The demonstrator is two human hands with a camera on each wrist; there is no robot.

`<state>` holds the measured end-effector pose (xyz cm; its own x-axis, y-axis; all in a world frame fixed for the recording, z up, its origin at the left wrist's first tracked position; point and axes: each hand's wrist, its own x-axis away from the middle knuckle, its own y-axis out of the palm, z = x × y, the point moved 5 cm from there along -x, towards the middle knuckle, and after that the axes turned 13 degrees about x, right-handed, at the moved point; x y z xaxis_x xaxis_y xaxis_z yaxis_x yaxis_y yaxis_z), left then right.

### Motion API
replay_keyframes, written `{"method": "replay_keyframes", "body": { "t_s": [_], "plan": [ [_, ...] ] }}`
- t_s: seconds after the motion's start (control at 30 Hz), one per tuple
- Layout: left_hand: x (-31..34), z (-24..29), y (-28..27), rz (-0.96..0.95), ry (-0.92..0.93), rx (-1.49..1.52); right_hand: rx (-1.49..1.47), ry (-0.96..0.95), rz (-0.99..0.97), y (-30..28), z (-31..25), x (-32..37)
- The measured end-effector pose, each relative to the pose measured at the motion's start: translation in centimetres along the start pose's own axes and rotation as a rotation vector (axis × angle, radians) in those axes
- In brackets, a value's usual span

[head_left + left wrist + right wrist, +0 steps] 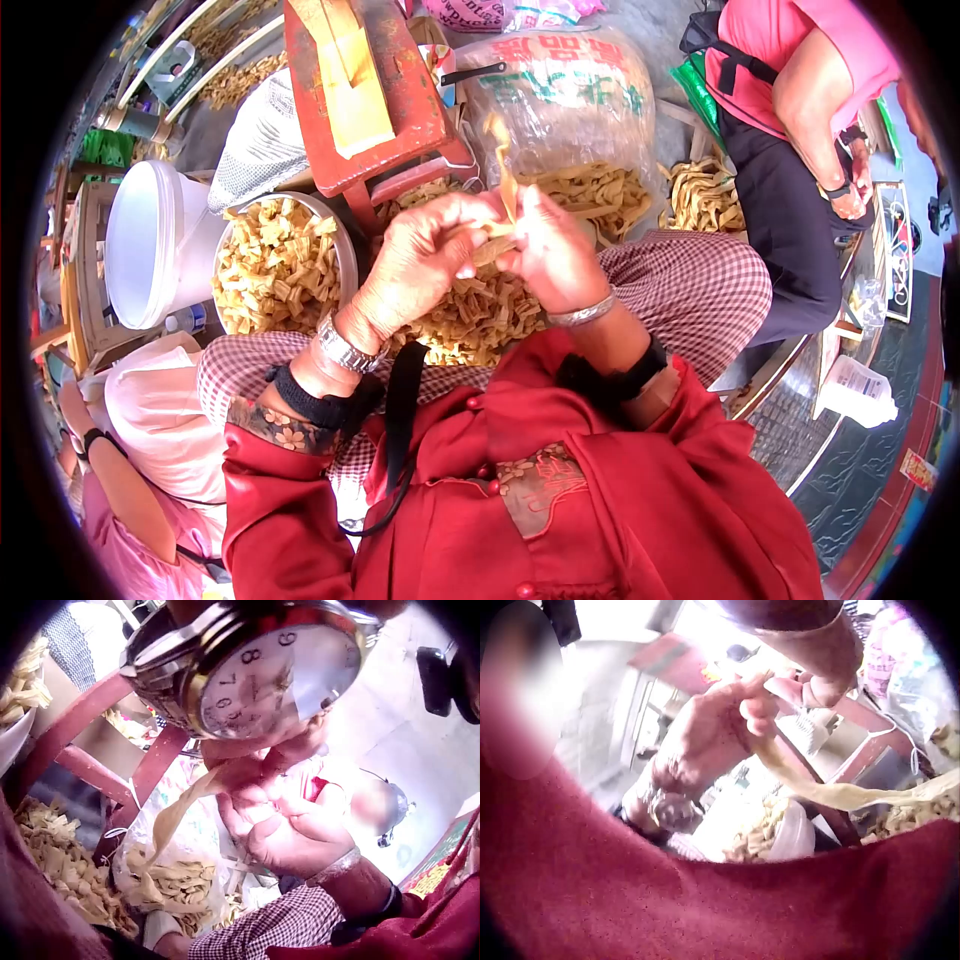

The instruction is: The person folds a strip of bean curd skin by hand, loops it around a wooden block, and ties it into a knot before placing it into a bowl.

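Observation:
In the head view my left hand (425, 255) and right hand (555, 250) meet over the lap, both pinching a long, soft, tan food strip (507, 180). One end of it sticks up beyond the fingers. The left wrist view shows the strip (171, 817) hanging twisted from the fingers, beside my right hand (300, 844). Seen from the right wrist, the strip (802, 778) trails away from where the fingertips of both hands come together. Below the hands lies a heap of short tan pieces (470, 320), partly hidden by the hands.
A round tub (347, 260) full of short folded pieces stands at left, beside a white bucket (150, 245). Ahead is a red stool (415, 95) bearing a yellow board (360, 115). A clear plastic bag (560, 110) holds long strips. Other people sit on both sides.

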<state>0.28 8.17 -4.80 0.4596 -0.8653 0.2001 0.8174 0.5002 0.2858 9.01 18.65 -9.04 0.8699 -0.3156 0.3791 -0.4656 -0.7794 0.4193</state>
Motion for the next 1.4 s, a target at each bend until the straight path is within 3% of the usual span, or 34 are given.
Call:
{"method": "replay_keyframes", "body": {
  "t_s": [0.1,0.27,0.4,0.5,0.57,0.63,0.67,0.7,0.77,0.83,0.87,0.9,0.93,0.97,1.07,1.17,1.2,1.3,1.33,1.4],
  "plan": [
    [0.3,0.3,1.1,-0.106,0.039,-0.111,-0.174,-0.109,-0.050,-0.8,-1.7,-0.2],
    [0.2,-0.9,0.6,-0.095,-0.095,-0.143,0.001,-0.141,0.039,-0.5,-5.0,1.6],
    [-0.1,-1.9,-0.2,-0.084,-0.050,-0.218,0.043,-0.248,0.039,0.3,-5.7,2.2],
    [0.0,-1.2,-0.3,-0.073,0.083,-0.520,0.078,-0.277,0.016,2.1,-6.1,2.5],
    [0.6,-0.2,-0.2,-0.024,0.054,-0.722,0.134,-0.313,-0.080,3.2,-6.0,3.0],
    [0.9,-2.2,-2.0,-0.071,-0.093,-1.081,0.421,-0.284,-0.060,5.4,-7.0,4.3],
    [1.9,-2.9,-2.2,-0.078,-0.222,-0.569,0.620,-0.464,-0.117,6.1,-6.6,4.5],
    [2.8,-2.8,-1.6,-0.078,-0.337,-0.054,0.589,-0.491,-0.163,7.1,-6.5,4.9],
    [3.0,-2.2,-0.7,-0.235,-0.125,0.260,0.581,-0.615,-0.247,9.0,-6.0,5.8],
    [2.7,-2.1,-0.8,-0.173,-0.201,0.562,0.656,-0.768,-0.399,10.3,-5.1,6.1],
    [2.6,-2.4,-1.3,-0.030,-0.385,0.700,0.608,-0.540,-0.477,10.4,-4.0,6.4],
    [2.6,-2.4,-1.5,0.119,-0.570,0.832,0.570,-0.480,-0.515,10.6,-3.2,6.5],
    [2.4,-1.4,-1.3,0.171,-0.631,0.909,0.517,-0.417,-0.518,10.6,-2.9,6.7],
    [2.4,-0.3,-1.0,0.214,-0.548,0.886,0.463,-0.355,-0.522,10.6,-2.6,6.9],
    [2.7,1.7,-1.3,-0.059,-0.453,0.878,0.451,-0.245,-0.624,10.5,-2.9,7.0],
    [3.1,3.3,-2.4,0.001,-0.331,0.457,0.309,-0.173,-0.530,10.1,-3.6,6.8],
    [3.2,3.2,-3.0,0.235,-0.179,0.381,0.162,-0.189,-0.449,9.7,-3.8,6.2],
    [4.7,5.6,-2.9,0.040,-0.191,0.404,0.321,-0.454,-0.020,7.8,-5.9,5.3],
    [5.0,6.1,-2.5,0.040,-0.127,0.389,0.423,-0.428,0.070,7.3,-6.6,5.4],
    [5.7,7.1,-2.2,0.037,-0.114,0.256,0.705,-0.719,0.191,7.6,-7.4,5.9]
  ]
}}
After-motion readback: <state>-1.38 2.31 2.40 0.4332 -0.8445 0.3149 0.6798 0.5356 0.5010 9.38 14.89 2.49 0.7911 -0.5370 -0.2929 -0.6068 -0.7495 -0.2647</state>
